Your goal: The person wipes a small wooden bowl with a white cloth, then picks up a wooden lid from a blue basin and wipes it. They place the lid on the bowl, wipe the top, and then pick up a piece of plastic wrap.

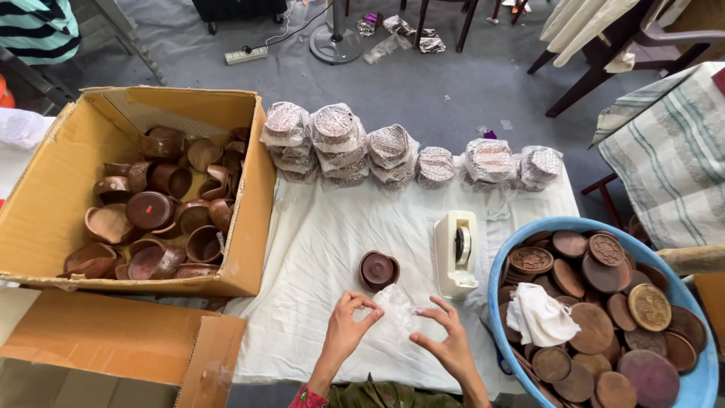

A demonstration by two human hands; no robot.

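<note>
My left hand (349, 323) and my right hand (447, 341) both pinch a thin clear plastic sheet (396, 311) lying on the white cloth (317, 249) at the table's near edge. Just beyond the sheet sits a small brown clay pot (378, 270), upside down, apart from both hands. A white tape dispenser (455, 253) stands to the right of the pot, close to my right hand.
An open cardboard box (53, 189) of brown clay pots sits at the left. A blue tub (698, 381) of clay lids with a white rag (540, 316) stands at the right. Wrapped stacks (337, 143) line the far edge. Chairs, a power strip and a fan base stand beyond.
</note>
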